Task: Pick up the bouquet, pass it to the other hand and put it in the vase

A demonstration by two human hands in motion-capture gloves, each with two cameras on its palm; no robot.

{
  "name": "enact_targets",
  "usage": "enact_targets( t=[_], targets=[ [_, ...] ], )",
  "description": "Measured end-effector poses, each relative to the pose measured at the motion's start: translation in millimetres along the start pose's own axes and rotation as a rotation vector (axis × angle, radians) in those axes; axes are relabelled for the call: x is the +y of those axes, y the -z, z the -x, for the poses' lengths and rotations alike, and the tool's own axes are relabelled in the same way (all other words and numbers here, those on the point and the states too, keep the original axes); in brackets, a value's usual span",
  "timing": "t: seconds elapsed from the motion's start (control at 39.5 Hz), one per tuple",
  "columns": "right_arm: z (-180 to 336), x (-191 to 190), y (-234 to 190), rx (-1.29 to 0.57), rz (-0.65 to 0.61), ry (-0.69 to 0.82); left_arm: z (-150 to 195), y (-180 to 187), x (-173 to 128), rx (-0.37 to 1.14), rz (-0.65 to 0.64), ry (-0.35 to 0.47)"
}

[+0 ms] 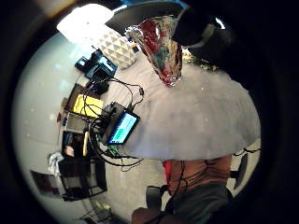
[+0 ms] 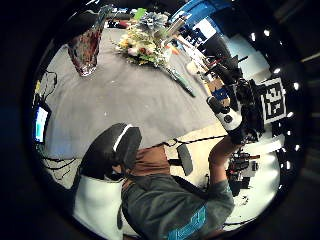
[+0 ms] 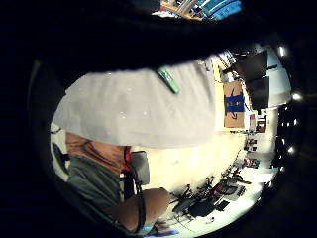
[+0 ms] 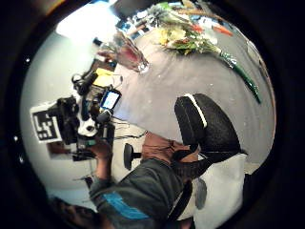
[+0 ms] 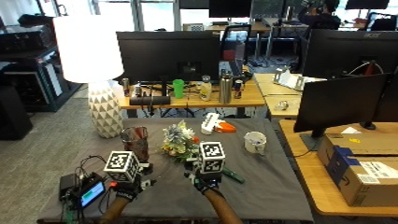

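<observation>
A dark reddish glass vase [image 5: 135, 141] stands upright on the grey-covered table [image 5: 261, 196], left of centre. The bouquet [image 5: 179, 139] lies on the cloth just right of it, pale blooms toward the vase and its green wrapped stem [image 5: 231, 175] running out to the right. My left hand [image 5: 127, 189] hovers in front of the vase and holds nothing. My right hand [image 5: 208, 181] hovers over the cloth near the stem, fingers relaxed and empty. The left thumb side view shows the vase [image 2: 87, 47], the bouquet [image 2: 145, 42] and my right hand [image 2: 232, 120] apart from both.
A white mug [image 5: 253, 141] stands right of the bouquet. A white and orange item [image 5: 214, 125] lies behind it. A small screen device [image 5: 87, 192] with cables sits at the table's left front corner. A white lamp [image 5: 104, 114] stands off the back left corner.
</observation>
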State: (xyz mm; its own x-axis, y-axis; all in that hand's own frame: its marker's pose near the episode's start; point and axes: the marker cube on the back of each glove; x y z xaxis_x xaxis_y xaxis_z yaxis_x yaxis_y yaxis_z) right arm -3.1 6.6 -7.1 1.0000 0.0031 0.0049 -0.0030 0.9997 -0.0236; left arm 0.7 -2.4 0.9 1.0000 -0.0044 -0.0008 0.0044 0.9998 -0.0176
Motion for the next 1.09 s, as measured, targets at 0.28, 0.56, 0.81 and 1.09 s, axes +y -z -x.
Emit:
enact_targets(
  t=[0.28,0.56,0.81,1.09],
  targets=[
    [4.0,-1.9,1.1,0.004,-0.002,0.000,-4.0,1.1,-3.7,0.015,0.005,-0.002],
    [8.7,14.4,20.2,0.002,0.016,0.008,-0.2,5.4,-7.1,0.032,-0.041,-0.016],
    [-43.1,-16.7,12.6,-0.058,-0.160,0.017,3.4,10.9,-3.0,0.099,-0.140,-0.019],
    [-129.0,-43.6,-6.2,-0.103,-0.253,-0.114,-0.2,7.9,-1.4,0.175,-0.187,-0.008]
  ],
)
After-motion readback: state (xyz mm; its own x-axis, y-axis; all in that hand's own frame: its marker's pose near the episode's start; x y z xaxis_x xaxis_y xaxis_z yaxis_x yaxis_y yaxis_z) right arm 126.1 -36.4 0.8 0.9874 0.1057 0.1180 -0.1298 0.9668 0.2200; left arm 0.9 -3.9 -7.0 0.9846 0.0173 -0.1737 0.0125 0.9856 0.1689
